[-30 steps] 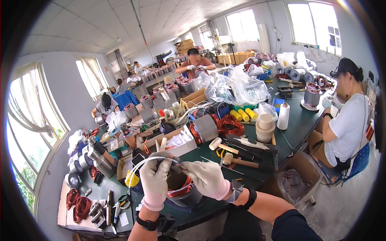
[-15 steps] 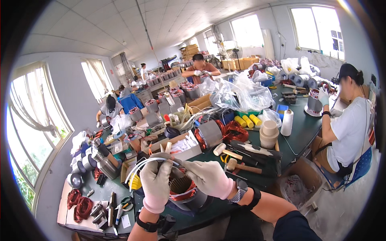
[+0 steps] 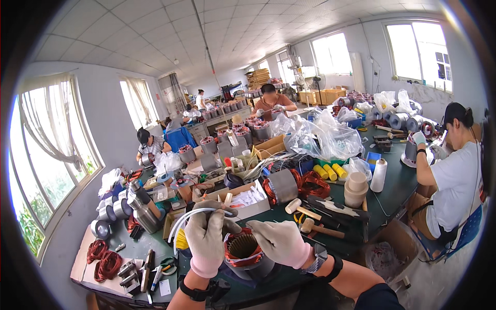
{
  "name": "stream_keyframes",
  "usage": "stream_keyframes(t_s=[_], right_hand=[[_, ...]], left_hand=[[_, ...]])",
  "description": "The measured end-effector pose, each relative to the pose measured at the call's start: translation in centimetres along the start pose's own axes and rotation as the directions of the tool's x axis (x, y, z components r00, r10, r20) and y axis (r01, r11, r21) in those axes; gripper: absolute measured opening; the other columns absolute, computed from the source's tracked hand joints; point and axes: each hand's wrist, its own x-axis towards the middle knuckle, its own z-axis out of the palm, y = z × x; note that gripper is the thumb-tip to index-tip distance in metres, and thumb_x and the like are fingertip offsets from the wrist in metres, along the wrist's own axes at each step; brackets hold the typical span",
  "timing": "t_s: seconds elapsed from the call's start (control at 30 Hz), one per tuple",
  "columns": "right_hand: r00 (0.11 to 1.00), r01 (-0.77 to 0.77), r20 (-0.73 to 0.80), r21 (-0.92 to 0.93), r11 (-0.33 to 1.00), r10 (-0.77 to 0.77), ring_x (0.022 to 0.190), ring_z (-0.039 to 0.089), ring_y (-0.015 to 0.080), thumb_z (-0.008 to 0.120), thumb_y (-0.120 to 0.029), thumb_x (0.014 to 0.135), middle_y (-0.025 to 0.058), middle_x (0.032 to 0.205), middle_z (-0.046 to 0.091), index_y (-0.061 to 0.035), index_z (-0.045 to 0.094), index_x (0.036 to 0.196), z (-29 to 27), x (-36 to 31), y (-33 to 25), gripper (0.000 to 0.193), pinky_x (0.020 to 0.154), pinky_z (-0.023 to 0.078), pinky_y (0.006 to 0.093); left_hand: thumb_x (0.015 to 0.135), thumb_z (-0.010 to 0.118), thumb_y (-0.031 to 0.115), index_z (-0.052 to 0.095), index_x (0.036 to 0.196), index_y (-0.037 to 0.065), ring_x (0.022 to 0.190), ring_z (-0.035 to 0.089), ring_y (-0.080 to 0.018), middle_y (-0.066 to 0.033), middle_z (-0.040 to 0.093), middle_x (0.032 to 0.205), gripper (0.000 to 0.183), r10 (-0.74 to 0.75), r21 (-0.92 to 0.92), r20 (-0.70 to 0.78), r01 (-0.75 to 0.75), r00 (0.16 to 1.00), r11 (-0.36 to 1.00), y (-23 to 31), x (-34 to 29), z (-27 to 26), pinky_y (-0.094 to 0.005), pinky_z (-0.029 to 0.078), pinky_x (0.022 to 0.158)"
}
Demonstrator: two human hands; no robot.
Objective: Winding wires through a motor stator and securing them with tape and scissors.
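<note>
Tubes (image 3: 194,212) sit pinched in my left hand (image 3: 205,238), left of the motor (image 3: 251,269). Right of it, my feed shows the right hand (image 3: 282,243) pinched together; I cannot tell on what.

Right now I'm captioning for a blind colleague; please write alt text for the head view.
A gloved left hand holds thin white strands beside a gloved right hand, over a grey stator with red wire. Around them: a cluttered green workbench and other people.
</note>
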Motion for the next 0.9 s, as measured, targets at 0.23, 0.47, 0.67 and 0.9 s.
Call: stream_keyframes(t_s=[0.23,0.47,0.67,0.9], right_hand=[[0.998,-0.049,0.046,0.0,0.999,0.049,0.069,0.072,0.0308,0.065,-0.007,0.097,0.013,0.082,0.072,-0.0018,0.073,0.115,-0.3,0.0,-0.4,0.02,0.061,0.056,0.0365],[0.991,-0.125,0.065,0.092,0.988,0.12,0.075,0.071,0.0342,0.066,-0.005,0.095,0.0154,0.087,0.072,-0.0014,0.073,0.115,-0.4,-0.3,-0.2,0.021,0.066,0.056,0.037],[0.902,-0.424,0.188,0.22,0.878,0.388,0.096,0.07,0.0364,0.07,-0.008,0.092,0.0182,0.108,0.069,-0.0007,0.07,0.112,-0.7,-3.5,3.0,0.021,0.083,0.056,0.0403],[0.872,-0.396,0.323,0.026,0.918,0.367,0.099,0.066,0.0438,0.064,-0.018,0.094,0.0227,0.1,0.069,0.0006,0.069,0.11,-0.4,-5.5,4.9,0.025,0.088,0.053,0.046]], left_hand=[[0.108,0.054,0.01,0.057,0.116,-0.003,0.069,0.072,-0.0191,-0.0162,0.073,0.094,0.016,-0.016,0.039,0.009,0.016,1.0,0.999,0.6,-0.2,-0.3,-0.0303,0.059,0.062],[0.102,0.062,0.006,0.069,0.104,-0.005,0.081,0.07,-0.0142,-0.0112,0.076,0.1,0.014,-0.041,0.315,0.274,-0.05,0.961,0.948,0.7,0.0,-0.2,-0.0291,0.059,0.077],[0.095,0.065,0.001,0.071,0.104,-0.004,0.082,0.069,-0.0257,-0.014,0.074,0.095,0.012,-0.046,0.481,0.481,-0.22,0.876,0.848,-2.1,0.0,1.1,-0.0328,0.055,0.079],[0.083,0.069,0.019,0.074,0.085,0.006,0.091,0.067,-0.0319,-0.0111,0.07,0.088,0.014,-0.089,0.718,0.662,-0.596,0.744,0.359,-10.9,-2.4,1.2,-0.0448,0.053,0.084]])
